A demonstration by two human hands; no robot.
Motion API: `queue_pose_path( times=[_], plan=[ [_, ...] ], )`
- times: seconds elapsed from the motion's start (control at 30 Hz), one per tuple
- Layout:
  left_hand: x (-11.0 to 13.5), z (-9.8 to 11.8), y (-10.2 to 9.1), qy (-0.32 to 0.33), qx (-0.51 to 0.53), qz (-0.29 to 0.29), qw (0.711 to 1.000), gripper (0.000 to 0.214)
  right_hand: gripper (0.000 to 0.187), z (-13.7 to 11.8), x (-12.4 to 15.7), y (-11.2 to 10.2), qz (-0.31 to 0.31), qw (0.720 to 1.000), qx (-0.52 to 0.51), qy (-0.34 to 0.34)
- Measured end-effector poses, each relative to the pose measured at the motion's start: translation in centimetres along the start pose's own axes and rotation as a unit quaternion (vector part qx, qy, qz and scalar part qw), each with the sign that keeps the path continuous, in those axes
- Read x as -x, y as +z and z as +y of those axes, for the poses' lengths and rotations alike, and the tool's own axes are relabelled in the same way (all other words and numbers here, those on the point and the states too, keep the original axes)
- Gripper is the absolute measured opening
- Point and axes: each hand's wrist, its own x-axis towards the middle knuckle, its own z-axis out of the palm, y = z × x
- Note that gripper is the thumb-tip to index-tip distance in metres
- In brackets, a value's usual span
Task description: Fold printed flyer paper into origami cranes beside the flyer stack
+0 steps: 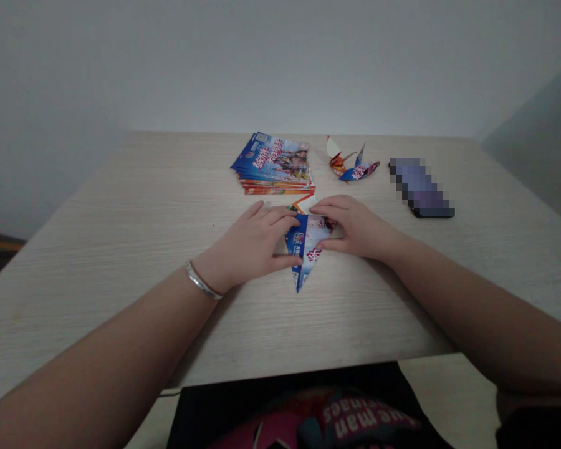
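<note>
Left hand (257, 246) and right hand (353, 227) touch folded paper (315, 232), thumbs spread from fingers; stack (273, 163) and crane (355, 171) beyond.

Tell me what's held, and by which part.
Paper: left grip at its blue left side, right grip at its right side. Whether pinched or only pressed down, I can't tell.

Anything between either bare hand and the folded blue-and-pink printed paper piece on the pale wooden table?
Nothing visible. The bare left hand and bare right hand both rest on the folded blue-and-pink printed paper piece. The blue-and-orange stack of printed sheets lies beyond it.
</note>
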Motion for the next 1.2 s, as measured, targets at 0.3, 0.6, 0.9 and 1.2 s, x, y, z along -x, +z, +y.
queue_pose_path(
  times=[0.3, 0.6, 0.9, 1.2],
  plan=[
    [0.1, 0.0, 0.1, -0.038, -0.026, -0.012, 0.999, 0.065, 0.040, 1.4, 0.4, -0.2, 0.009, 1.000, -0.003, 0.023],
    [0.1, 0.1, 0.4, -0.044, -0.051, -0.015, 0.998, 0.084, 0.033, 1.2, 0.2, 0.1, 0.035, 0.998, -0.042, 0.013],
    [0.3, -0.7, 0.4, -0.034, -0.026, -0.007, 0.999, 0.083, 0.012, 0.3, 0.5, -0.6, 0.043, 0.988, -0.145, 0.038],
    [1.1, -1.2, -0.1, -0.078, -0.037, -0.023, 0.996, 0.083, 0.025, 0.4, 0.8, -1.5, -0.009, 0.990, -0.067, -0.123]
  ],
)
